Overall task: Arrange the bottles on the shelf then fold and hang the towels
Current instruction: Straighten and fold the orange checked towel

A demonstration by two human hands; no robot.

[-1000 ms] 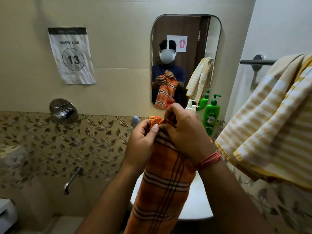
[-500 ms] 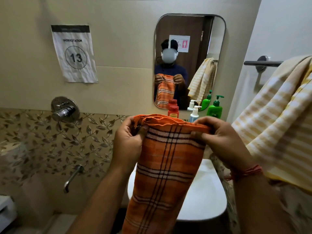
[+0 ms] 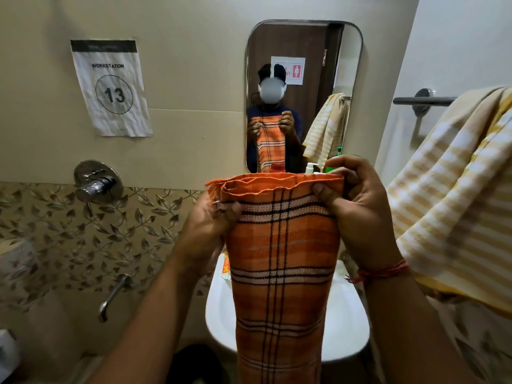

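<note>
I hold the orange checked towel (image 3: pixel 279 250) up in front of me by its top edge, folded lengthwise into a narrow strip that hangs down between my forearms. My left hand (image 3: pixel 206 225) pinches the left corner with thumb and fingers closed on the cloth; my right hand (image 3: pixel 357 212) grips the right corner the same way, thumb on the front. I judge the folding of this towel partly done: it needs at least hanging. Just right of my right hand the yellow striped towel (image 3: pixel 454 195) already drapes over something, and the bare end of the towel rail (image 3: pixel 424 100) shows above it. Behind my hands, bottle tops peek over the towel's edge: a white pump bottle (image 3: pixel 310 168) and a green bottle (image 3: pixel 332 168). What they hold I cannot tell. Below my hands sits the white basin (image 3: pixel 349 322).
</note>
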